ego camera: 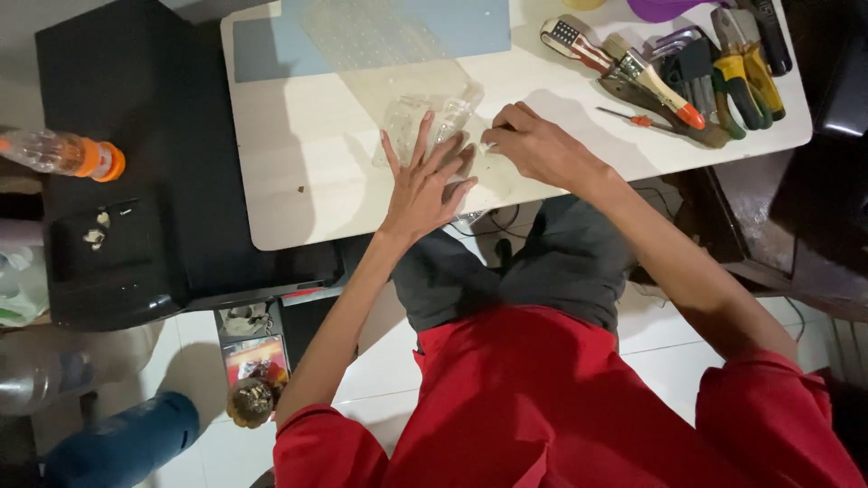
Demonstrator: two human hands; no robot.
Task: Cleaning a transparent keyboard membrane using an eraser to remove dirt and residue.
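Note:
My left hand (423, 185) lies flat with fingers spread on a clear plastic package (418, 116) at the near edge of the white table (298, 181). My right hand (529, 145) rests beside it to the right, fingers curled and pinched on a small pale thing at the package's edge; I cannot tell what it is. A sheet of clear bubble wrap (380, 41) lies just beyond the package on a blue cutting mat (262, 45).
A pile of hand tools (687, 72), with screwdrivers, pliers and hex keys, fills the table's right end. A small red screwdriver (637, 119) lies near my right hand. A black cabinet (117, 181) with a plastic bottle (59, 154) stands left of the table.

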